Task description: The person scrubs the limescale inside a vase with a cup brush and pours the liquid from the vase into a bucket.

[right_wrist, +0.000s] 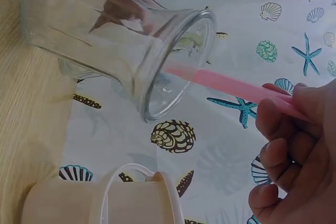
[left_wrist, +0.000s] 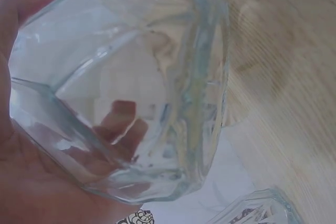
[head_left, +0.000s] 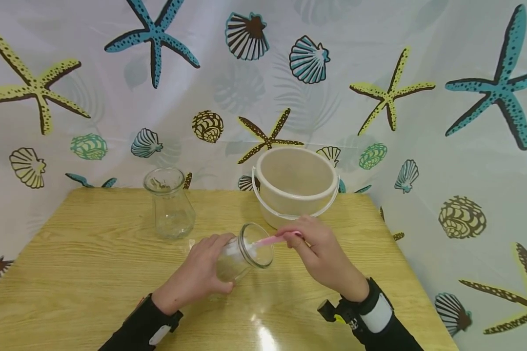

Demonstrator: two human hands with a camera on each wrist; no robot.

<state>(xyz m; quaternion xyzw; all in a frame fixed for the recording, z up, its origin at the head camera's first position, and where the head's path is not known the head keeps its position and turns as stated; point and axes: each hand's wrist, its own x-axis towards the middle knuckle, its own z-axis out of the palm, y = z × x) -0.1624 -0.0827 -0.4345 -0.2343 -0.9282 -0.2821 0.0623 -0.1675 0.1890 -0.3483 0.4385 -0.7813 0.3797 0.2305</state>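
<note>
My left hand [head_left: 199,270] grips a clear glass jar [head_left: 234,270] around its body, tilted on its side with the wide mouth toward the right. In the left wrist view the faceted base of the jar [left_wrist: 121,77] fills much of the picture, and fingers show through the glass. My right hand [head_left: 322,251] pinches the pink handle of a brush [right_wrist: 231,85] between thumb and fingers. The handle passes through the jar's mouth, and the whitish head of the brush [head_left: 234,248] shows blurred inside the neck.
A second clear glass jar [head_left: 173,214] stands upright at the back left of the wooden table [head_left: 92,263]. A white bucket [head_left: 268,202] with its handle hanging down stands at the back, behind my right hand. A cloth [head_left: 355,39] printed with starfish and shells hangs behind.
</note>
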